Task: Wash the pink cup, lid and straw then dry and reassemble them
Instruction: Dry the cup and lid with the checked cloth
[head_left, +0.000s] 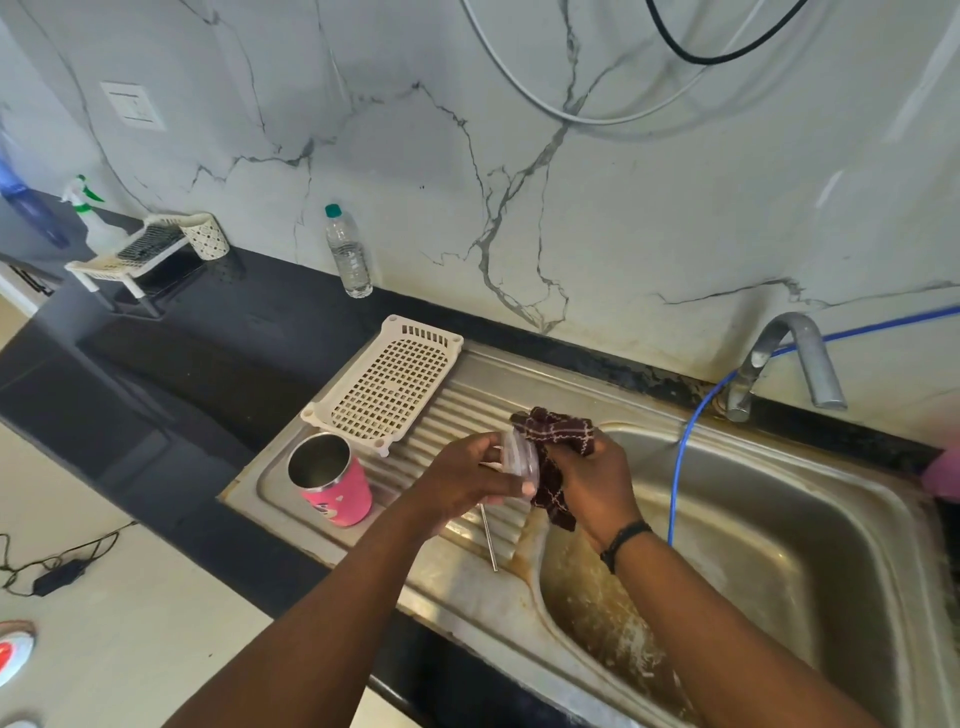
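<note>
The drying step looks to be in hand, and the piece being dried is the clear round plastic lid (519, 457), held up on edge above the ribbed steel drainboard (467, 410) near the rim of the sink basin. The left hand (462, 480) grips the lid by its rim, thumb and fingers (527, 488) curled round its edge, while the right hand (592, 480) clutches a dark maroon checked cloth (556, 441) bunched against the lid's far face, its fingers wrapped into the fabric. The pink steel-lined cup (332, 480) stands upright and open-mouthed at the left end of the drainboard, just in front of the cream perforated plastic tray (389, 384), with no lid on it. The thin metal straw (489, 540) lies flat on the drainboard below the hands, its lower end toward the front edge of the sink unit (831, 499), its upper end hidden behind the left hand. Whether the cup and straw are already dry cannot be told from here. Judging by this layout, reassembly has not begun: the next move likely calls for turning the lid in the left hand so the cloth reaches its rim and straw hole, then carrying it left to seat it squarely on the cup's mouth, and after that picking up the straw. The lid is slick and light, so a firm pinch matters over the basin.
</note>
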